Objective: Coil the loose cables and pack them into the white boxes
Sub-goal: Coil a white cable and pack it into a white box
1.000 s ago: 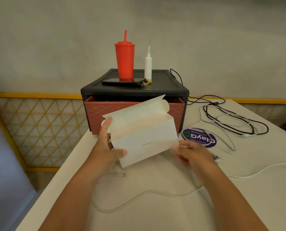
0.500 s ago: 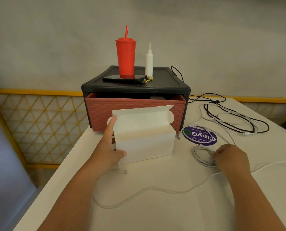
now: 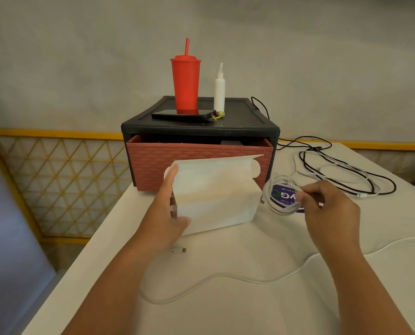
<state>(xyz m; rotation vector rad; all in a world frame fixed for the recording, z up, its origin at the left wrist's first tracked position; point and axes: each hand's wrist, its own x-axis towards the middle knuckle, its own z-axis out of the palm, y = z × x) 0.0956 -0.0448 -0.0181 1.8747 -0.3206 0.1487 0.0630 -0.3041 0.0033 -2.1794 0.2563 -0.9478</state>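
white table [image 3: 250, 310] runs off-frame; box interior hidden; left hand [image 3: 167, 213] grips white box [image 3: 216, 197], right hand [image 3: 327, 206] pinches coiled white cable [image 3: 277, 204]

Left hand [image 3: 164, 215] gripping open white box [image 3: 216, 198] on table [image 3: 238, 308], right hand [image 3: 327, 209] pinching coiled white cable [image 3: 277, 206] just beside it

A round purple sticker [image 3: 284, 196] is lying on the desk [image 3: 225, 274] just left of the right hand [image 3: 327, 209], showing through the ring of the coiled white cable [image 3: 282, 211] that the hand is pinching. Its print is facing away and reading upside down. Large white letters "VG" are showing beside a green curve, with small words "you go" and "clean". The cable strands and the hand are covering the rest.
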